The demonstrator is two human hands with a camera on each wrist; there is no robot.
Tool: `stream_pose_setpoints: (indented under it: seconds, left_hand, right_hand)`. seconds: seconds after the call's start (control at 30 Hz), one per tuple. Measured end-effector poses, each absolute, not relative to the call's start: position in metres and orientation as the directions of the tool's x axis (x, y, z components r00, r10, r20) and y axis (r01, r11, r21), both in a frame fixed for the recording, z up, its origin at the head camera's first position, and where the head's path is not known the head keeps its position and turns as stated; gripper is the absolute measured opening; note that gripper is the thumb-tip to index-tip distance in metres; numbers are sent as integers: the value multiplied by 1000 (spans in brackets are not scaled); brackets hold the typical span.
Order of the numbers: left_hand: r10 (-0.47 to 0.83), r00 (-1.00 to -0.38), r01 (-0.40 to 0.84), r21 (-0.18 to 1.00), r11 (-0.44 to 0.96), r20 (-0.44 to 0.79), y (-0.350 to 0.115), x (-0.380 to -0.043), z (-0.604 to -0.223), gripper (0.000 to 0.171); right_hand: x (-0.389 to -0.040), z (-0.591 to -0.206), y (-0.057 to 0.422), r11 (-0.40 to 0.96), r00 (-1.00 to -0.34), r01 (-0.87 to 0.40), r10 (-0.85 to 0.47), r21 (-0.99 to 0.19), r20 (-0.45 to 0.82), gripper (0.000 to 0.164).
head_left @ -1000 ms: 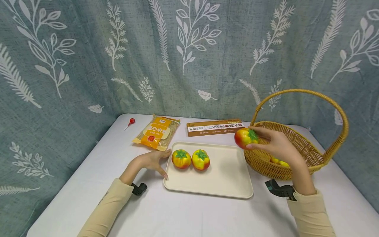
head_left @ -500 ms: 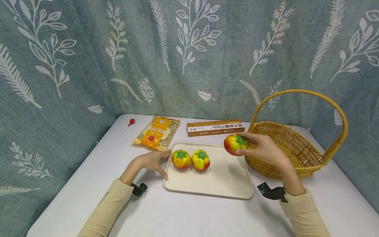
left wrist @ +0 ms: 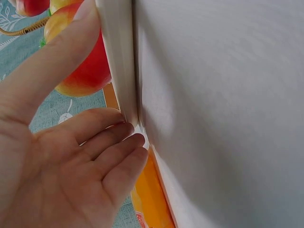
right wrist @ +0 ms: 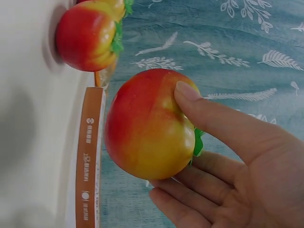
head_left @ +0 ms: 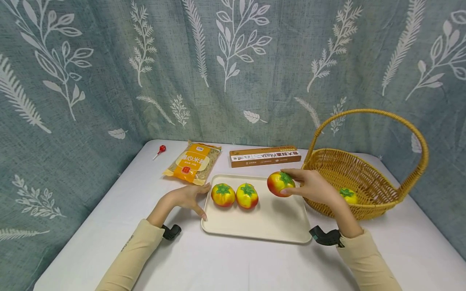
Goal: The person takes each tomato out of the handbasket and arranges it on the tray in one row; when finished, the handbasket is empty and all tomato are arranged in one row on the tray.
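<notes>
My right hand (head_left: 309,184) pinches a red-and-yellow toy persimmon (head_left: 279,184) between thumb and fingers, above the right half of a cream tray (head_left: 255,226). The right wrist view shows this persimmon (right wrist: 147,128) apart from the tray. Two more persimmons, one left (head_left: 223,195) and one right (head_left: 247,196), sit side by side in the tray's left part. At the tray's left edge rests my left hand (head_left: 187,199); its thumb (left wrist: 52,61) touches the rim and its fingers extend loosely beside it. Another persimmon (head_left: 348,196) lies in the wicker basket (head_left: 327,161), partly hidden by my right forearm.
The basket's tall handle (head_left: 375,111) arches up at the right. Behind the tray lie a brown pasta box (head_left: 265,157) and a yellow-orange food packet (head_left: 194,162). A red lollipop (head_left: 162,148) lies at the back left. A patterned curtain (head_left: 233,72) hangs behind the white table.
My right hand has carried the persimmon leftward and slightly down, from the basket's edge to over the tray. The persimmon in the basket shows more now. My left hand has stayed put.
</notes>
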State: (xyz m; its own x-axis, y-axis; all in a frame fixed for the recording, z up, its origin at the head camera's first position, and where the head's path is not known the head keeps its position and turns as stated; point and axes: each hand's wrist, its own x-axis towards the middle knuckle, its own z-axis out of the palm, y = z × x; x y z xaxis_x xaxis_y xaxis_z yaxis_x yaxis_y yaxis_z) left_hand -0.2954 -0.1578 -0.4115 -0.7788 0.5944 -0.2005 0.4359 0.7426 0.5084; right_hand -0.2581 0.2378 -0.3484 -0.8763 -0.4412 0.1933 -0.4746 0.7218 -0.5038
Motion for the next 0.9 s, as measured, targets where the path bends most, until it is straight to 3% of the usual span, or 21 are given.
stream_pose_setpoints:
  seconds: [0.6, 0.9]
  left_hand:
    - [609, -771, 447, 521, 727, -188, -159, -295, -411, 107]
    - [600, -774, 434, 521, 735, -202, -158, -295, -411, 107]
  right_hand:
    - [-268, -370, 228, 694, -862, -465, -496, -550, 103, 67]
    - [-273, -383, 225, 714, -838, -505, -539, -484, 79, 63]
